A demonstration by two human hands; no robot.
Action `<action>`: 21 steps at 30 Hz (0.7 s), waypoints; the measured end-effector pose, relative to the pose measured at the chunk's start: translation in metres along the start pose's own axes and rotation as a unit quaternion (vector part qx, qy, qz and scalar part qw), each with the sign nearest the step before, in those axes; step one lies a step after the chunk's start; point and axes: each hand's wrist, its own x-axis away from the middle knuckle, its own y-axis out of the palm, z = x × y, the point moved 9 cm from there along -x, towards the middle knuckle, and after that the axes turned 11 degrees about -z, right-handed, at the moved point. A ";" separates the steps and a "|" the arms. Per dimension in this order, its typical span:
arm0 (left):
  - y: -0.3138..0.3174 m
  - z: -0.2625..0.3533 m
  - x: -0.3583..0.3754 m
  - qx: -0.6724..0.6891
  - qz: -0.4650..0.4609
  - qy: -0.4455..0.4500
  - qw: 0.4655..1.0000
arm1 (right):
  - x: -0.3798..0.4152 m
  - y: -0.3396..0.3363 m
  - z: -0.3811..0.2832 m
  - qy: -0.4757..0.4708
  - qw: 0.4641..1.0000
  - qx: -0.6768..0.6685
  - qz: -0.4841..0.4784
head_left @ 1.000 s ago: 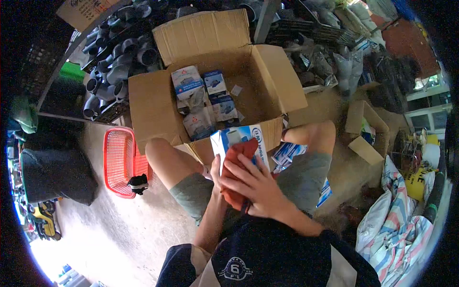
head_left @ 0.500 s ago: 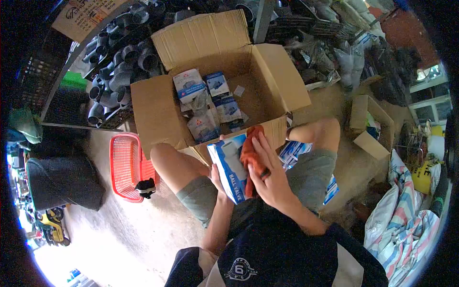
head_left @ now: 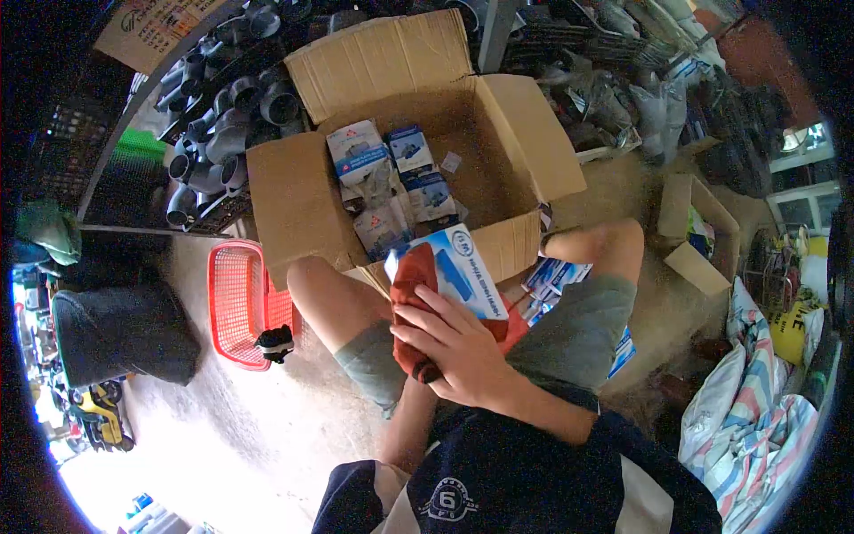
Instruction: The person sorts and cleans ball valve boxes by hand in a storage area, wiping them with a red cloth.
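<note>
A blue-and-white ball valve box [head_left: 464, 262] is held tilted above my lap, its lettered side facing up. My right hand [head_left: 467, 351] presses a reddish-brown cloth [head_left: 411, 274] against it, the cloth bunched under my fingers and draped along the lower edge. My left forearm [head_left: 407, 436] runs up beneath the box and supports it from below; the left hand's fingers are hidden by the cloth and my right hand. Just beyond, an open cardboard carton [head_left: 334, 191] contains several smaller boxes [head_left: 360, 149] and plastic-wrapped packets on its left side.
More blue-and-white boxes [head_left: 556, 276] lie by my right leg. A red plastic basket [head_left: 234, 307] stands to the left with a small black-and-white item [head_left: 275, 342] at its rim. Grey pipe fittings [head_left: 227, 133] fill the rack at back left. Striped sacks [head_left: 743, 392] lie on the right.
The box has been turned, so a different printed side now faces up. My right hand and the cloth have shifted left and down across it. My left fingers have gone out of sight.
</note>
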 end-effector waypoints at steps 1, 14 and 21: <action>-0.009 0.000 0.001 0.025 0.015 -0.003 1.000 | 0.005 -0.006 -0.002 0.011 1.000 -0.002 0.010; 0.071 0.020 -0.014 -0.116 -0.111 0.032 0.987 | 0.006 -0.073 0.085 0.142 0.966 -0.045 0.210; 0.061 0.021 -0.011 0.016 -0.032 0.033 0.999 | 0.001 -0.027 0.041 0.081 0.989 0.058 0.112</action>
